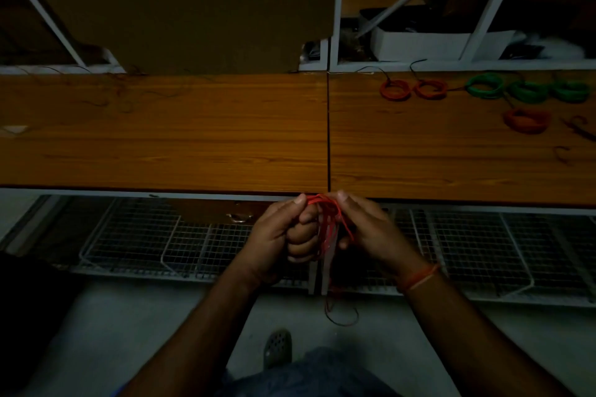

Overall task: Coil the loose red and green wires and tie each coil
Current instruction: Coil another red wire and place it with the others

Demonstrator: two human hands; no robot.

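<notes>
Just below the table's front edge, both hands hold a bundle of red wire [326, 219] between them. My left hand [283, 235] has its fingers curled round the loops, thumb up by the top strands. My right hand [367, 232] pinches the wire from the right side. A loose tail of the wire [342, 316] hangs down toward the floor. Three coiled red wires [396, 89] [430, 89] [527, 121] and three coiled green wires [485, 85] [529, 92] [571, 91] lie at the table's far right.
The wooden table [193, 132] has a seam down its middle. Thin dark wire scraps [577, 129] lie at the right edge. White wire-mesh racks [145, 242] sit under the table. A brown board [180, 6] and white shelving [419, 42] stand behind. A shoe [278, 346] rests on the floor.
</notes>
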